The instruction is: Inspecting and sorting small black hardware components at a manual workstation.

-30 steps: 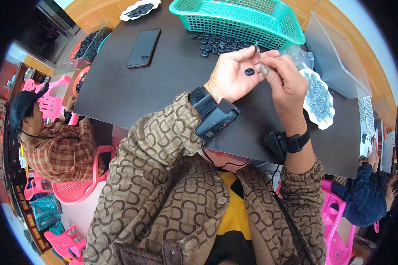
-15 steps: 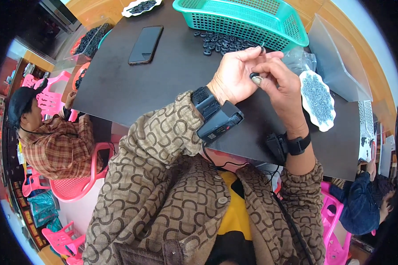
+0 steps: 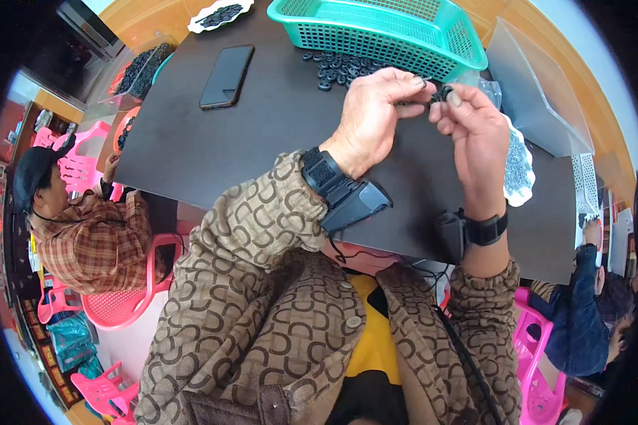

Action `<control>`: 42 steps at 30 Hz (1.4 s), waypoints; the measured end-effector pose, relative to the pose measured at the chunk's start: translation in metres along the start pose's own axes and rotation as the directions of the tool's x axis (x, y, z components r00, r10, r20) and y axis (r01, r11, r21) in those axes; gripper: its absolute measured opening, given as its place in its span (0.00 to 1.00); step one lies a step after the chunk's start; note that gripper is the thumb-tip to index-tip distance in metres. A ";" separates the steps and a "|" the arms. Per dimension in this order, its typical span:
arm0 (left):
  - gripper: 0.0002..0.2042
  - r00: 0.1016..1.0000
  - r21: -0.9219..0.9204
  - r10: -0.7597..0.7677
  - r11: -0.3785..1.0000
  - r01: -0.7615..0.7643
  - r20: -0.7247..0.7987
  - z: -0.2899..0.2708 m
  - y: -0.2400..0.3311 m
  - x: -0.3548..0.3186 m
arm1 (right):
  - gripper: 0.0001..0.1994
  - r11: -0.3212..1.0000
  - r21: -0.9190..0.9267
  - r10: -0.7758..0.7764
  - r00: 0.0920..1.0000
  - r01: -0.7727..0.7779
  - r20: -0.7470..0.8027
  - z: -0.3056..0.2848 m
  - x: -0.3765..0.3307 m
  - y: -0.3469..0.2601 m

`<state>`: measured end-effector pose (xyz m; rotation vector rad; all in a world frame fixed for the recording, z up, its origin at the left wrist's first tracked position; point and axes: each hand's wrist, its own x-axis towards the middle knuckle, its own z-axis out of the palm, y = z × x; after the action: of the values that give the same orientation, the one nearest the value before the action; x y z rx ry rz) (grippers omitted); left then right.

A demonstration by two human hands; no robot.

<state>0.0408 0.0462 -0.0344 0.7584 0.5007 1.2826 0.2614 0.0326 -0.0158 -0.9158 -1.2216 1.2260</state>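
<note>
Both hands meet above a black tabletop (image 3: 262, 134). The left hand (image 3: 372, 117) and right hand (image 3: 475, 131) pinch a small black part (image 3: 439, 93) between their fingertips, fingers closed on it from both sides. At twelve o'clock from the hands stands a teal plastic basket (image 3: 390, 35), with a heap of black rings (image 3: 340, 65) against its near wall. A black phone (image 3: 227, 76) lies at ten o'clock.

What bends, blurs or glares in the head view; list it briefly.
Head view: heavy fisheye, the dark table edges and green basket curve toward a black rim; lighting even and soft, with no strong shadows; faint sheen on the phone; the small black part between left hand and right hand is too small to make out.
</note>
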 end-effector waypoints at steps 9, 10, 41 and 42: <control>0.08 0.967 0.409 0.250 0.879 -0.246 0.045 0.007 -0.003 -0.002 | 0.11 0.932 0.315 0.134 0.977 -0.181 0.164 -0.020 0.012 0.004; 0.08 0.967 0.409 0.250 0.879 -0.246 0.045 0.009 -0.002 -0.003 | 0.11 0.932 0.311 0.133 0.974 -0.187 0.186 -0.020 0.012 0.004; 0.05 0.915 0.501 0.403 0.785 -0.365 0.035 0.029 -0.003 -0.017 | 0.10 0.968 0.251 0.031 1.000 -0.030 0.001 0.016 -0.004 -0.008; 0.06 0.934 0.450 0.357 0.833 -0.322 0.006 0.031 -0.002 -0.020 | 0.10 0.968 0.251 0.032 1.000 -0.030 0.000 0.015 -0.004 -0.007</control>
<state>0.0596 0.0202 -0.0164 1.2287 0.7640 1.5554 0.2486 0.0260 -0.0073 -0.7518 -1.0233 1.3676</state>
